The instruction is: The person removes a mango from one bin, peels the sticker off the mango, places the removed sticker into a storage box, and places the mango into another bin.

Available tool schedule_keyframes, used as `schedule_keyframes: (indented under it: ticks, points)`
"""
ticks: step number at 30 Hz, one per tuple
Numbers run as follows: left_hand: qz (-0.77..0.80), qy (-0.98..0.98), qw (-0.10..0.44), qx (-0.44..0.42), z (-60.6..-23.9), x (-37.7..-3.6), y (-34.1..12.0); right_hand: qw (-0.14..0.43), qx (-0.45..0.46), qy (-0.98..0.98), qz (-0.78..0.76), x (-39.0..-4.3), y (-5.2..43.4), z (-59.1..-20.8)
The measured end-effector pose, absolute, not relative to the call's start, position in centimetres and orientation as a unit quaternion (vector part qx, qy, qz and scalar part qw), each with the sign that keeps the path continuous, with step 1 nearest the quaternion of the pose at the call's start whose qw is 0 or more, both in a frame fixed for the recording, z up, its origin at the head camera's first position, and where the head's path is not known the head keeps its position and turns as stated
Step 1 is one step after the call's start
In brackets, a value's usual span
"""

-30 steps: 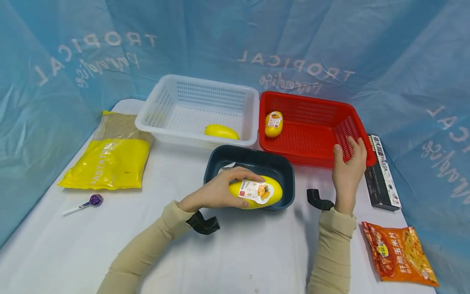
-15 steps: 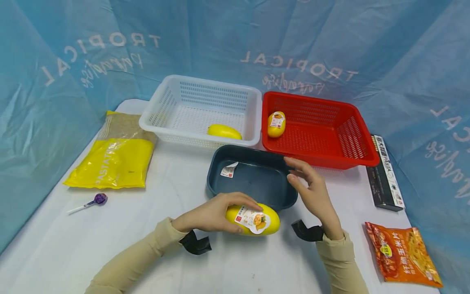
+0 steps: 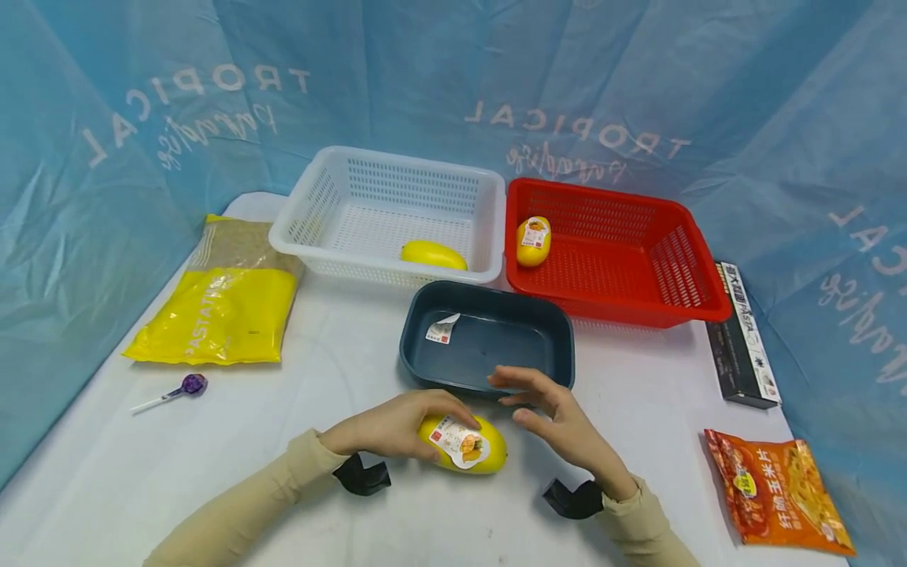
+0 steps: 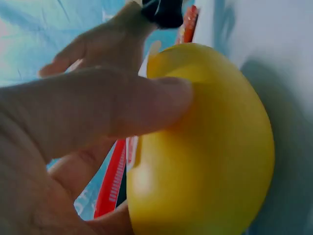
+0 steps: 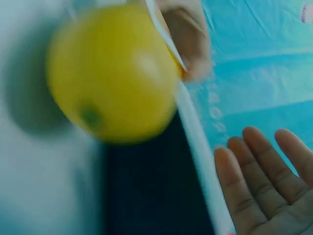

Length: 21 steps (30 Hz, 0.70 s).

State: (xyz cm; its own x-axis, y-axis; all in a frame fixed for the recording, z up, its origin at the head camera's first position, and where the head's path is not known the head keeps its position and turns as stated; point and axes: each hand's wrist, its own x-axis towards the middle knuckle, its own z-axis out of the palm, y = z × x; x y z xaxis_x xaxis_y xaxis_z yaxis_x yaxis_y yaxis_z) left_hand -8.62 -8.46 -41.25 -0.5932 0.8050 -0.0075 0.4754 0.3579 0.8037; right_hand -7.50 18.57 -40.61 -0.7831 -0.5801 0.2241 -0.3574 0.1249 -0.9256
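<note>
A yellow mango (image 3: 492, 450) with a white label on top lies sideways close over the white table, in front of a dark blue tub (image 3: 560, 331). My left hand (image 3: 397, 428) grips its left end, the thumb pressed on the near side of the mango (image 4: 225, 142) in the left wrist view. To its right, my right hand (image 3: 567, 429) is held apart with loosely bent fingers and nothing in them. The right wrist view shows that palm (image 5: 274, 205) facing the mango's other end. A loose label (image 3: 441, 328) lies inside the tub.
Behind the tub stand a white basket (image 3: 283, 236) and a red basket (image 3: 609, 272), each with one yellow mango inside. At left lie a yellow pasta bag (image 3: 220, 315) and a lollipop (image 3: 191, 384). A black pasta box (image 3: 744, 346) and an orange snack bag (image 3: 779, 492) lie right.
The left hand has brought the mango from over the tub toward me and slightly left. My right hand has come from the red basket down and left, close to the mango.
</note>
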Motion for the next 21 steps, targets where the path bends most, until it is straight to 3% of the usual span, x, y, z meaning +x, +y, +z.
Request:
schedule_keyframes:
  ticks: [6, 16, 21]
  points:
    - [0.373, 0.823, 0.188, 0.385, -41.4, -8.3, -8.9, 0.152, -0.308, 0.704, -0.621, -6.5, 17.2, -42.8]
    - [0.242, 0.892, 0.036, 0.38, -40.3, -6.4, -8.4, 0.185, -0.29, 0.758, -0.554, -5.6, 16.6, -45.8]
    - [0.236, 0.899, 0.013, 0.37, -40.2, -6.1, -8.1, 0.165, -0.295, 0.785, -0.519, -5.7, 16.1, -46.8]
